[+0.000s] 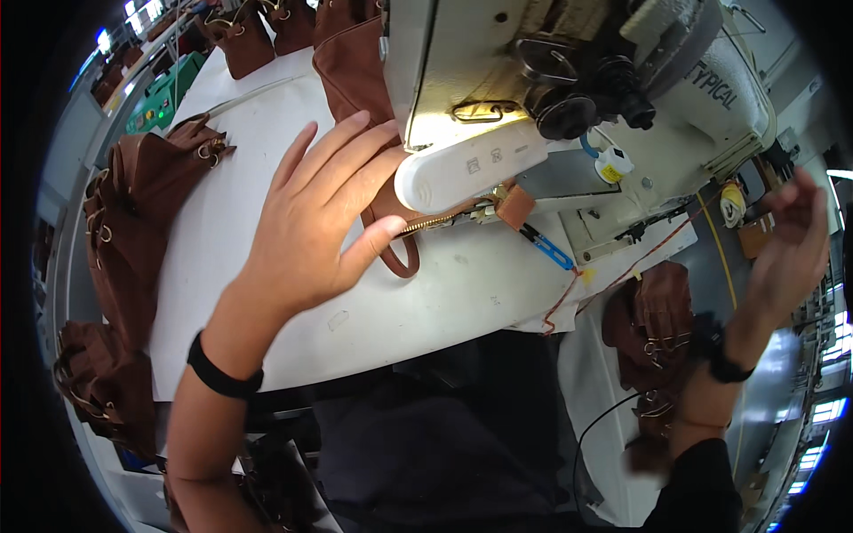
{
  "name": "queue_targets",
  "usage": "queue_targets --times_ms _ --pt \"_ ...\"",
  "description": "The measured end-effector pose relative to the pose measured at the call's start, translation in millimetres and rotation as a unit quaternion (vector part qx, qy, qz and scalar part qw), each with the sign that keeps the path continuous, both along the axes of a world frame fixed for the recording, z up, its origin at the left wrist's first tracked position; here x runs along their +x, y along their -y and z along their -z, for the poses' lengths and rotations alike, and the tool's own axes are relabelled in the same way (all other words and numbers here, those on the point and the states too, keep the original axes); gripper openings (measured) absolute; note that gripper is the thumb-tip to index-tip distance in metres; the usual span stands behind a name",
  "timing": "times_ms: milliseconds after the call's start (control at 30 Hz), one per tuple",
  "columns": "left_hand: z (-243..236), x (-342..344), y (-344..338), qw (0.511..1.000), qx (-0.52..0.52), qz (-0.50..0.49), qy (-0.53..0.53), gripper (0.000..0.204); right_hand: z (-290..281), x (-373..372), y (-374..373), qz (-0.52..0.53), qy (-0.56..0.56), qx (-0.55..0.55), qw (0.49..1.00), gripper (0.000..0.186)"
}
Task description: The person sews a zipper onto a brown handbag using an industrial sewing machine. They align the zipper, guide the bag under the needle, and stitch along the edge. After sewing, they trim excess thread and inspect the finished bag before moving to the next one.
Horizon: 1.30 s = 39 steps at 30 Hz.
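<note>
My left hand lies with fingers spread on a brown leather bag beside the head of a white sewing machine. The thumb rests near a brass-toothed zipper on the bag's edge, part of which is hidden under the machine. A brown handle loop sticks out below it. My right hand is raised at the far right, away from the bag and near the machine's end. Its fingers are slightly blurred but look apart, with nothing visible in them.
Blue thread snips lie by a small brown leather square. A white oblong unit sits under the machine's lit lamp. Brown bags line the table's left edge; others lie at lower right. Reddish thread trails rightward.
</note>
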<state>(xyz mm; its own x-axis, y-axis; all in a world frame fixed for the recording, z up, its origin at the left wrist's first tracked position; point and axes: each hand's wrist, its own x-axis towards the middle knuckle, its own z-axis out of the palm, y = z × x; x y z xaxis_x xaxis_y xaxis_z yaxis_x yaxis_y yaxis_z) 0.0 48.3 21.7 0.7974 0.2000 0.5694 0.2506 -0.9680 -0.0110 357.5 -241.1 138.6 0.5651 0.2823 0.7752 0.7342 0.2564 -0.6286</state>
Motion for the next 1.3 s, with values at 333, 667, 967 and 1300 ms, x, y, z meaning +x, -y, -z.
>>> queue_targets --times_ms 333,667,967,1300 --pt "-21 16 -60 0.983 0.024 0.147 -0.107 0.081 -108 254 -106 0.124 -0.107 -0.447 0.879 0.052" --pt "0 18 -79 0.974 0.124 0.184 -0.049 0.071 60 244 -17 0.173 -0.081 -0.035 0.981 0.062" --pt "-1 20 -79 0.969 0.096 0.198 -0.116 0.085 -14 239 -65 0.213 -0.015 -0.061 0.975 0.051" --pt "19 9 -69 0.969 0.219 0.084 -0.073 0.053 -27 252 -50 0.143 -0.047 -0.161 0.975 0.051"
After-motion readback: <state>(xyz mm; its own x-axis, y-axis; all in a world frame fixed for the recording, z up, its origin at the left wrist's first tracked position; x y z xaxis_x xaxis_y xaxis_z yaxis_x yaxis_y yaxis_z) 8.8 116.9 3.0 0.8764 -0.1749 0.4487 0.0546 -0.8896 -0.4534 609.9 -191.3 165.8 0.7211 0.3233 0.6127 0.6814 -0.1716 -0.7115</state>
